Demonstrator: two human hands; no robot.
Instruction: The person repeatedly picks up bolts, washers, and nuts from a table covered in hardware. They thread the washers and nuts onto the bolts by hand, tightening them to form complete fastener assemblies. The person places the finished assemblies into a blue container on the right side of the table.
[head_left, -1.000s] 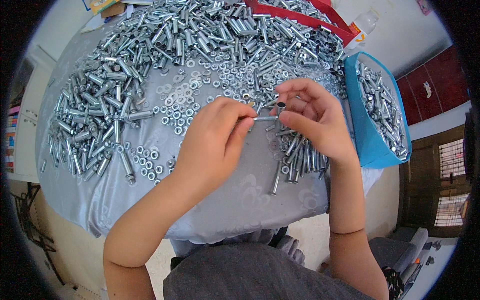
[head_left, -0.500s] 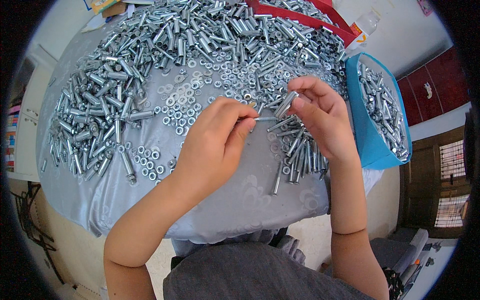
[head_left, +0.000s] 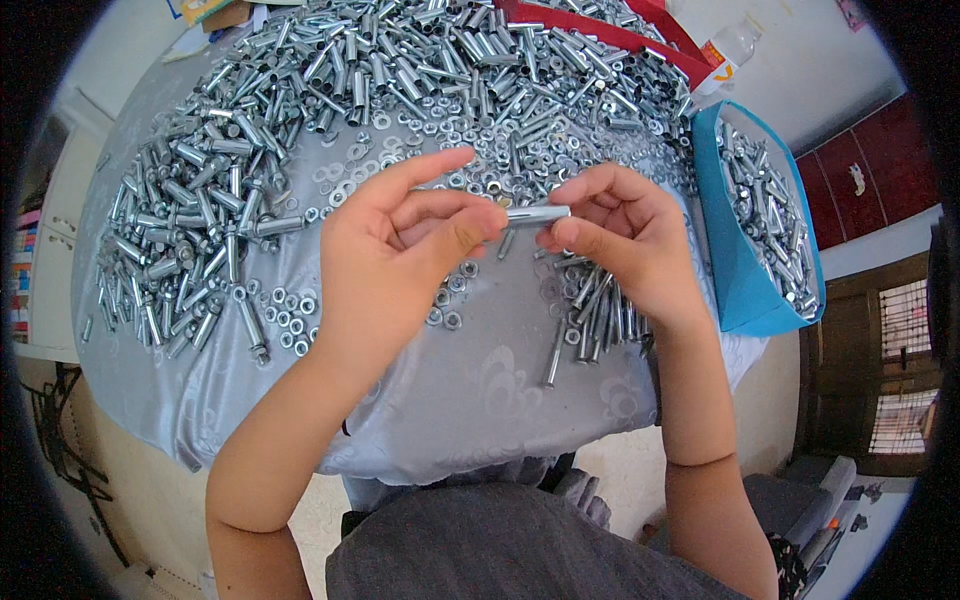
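Observation:
A shiny metal sleeve (head_left: pixel 537 214) lies level in the air between my two hands, over the middle of the table. My left hand (head_left: pixel 405 235) pinches its left end between thumb and fingers, with one finger lifted away. At the right end, the thumb and fingertips of my right hand (head_left: pixel 625 235) close around the sleeve. The bolt seen earlier in my left hand no longer shows; whether it sits inside the sleeve I cannot tell. Long bolts (head_left: pixel 597 310) lie below my right hand. Loose nuts (head_left: pixel 290 322) and flat washers (head_left: pixel 335 178) spread beyond and beside my left hand.
Metal sleeves (head_left: pixel 390 70) are heaped across the far side of the grey tablecloth (head_left: pixel 480 390). Sleeve-and-bolt pieces (head_left: pixel 180 220) pile up at the left. A blue fabric bin (head_left: pixel 745 295) full of metal parts stands right, with a red box (head_left: pixel 600 35) and a plastic bottle (head_left: pixel 735 48) behind.
My left hand has turned, its fingers spreading. The sleeve in my right hand has swung from slanted to level and moved left, so both hands now hold it. The bolt's protruding shaft is out of sight.

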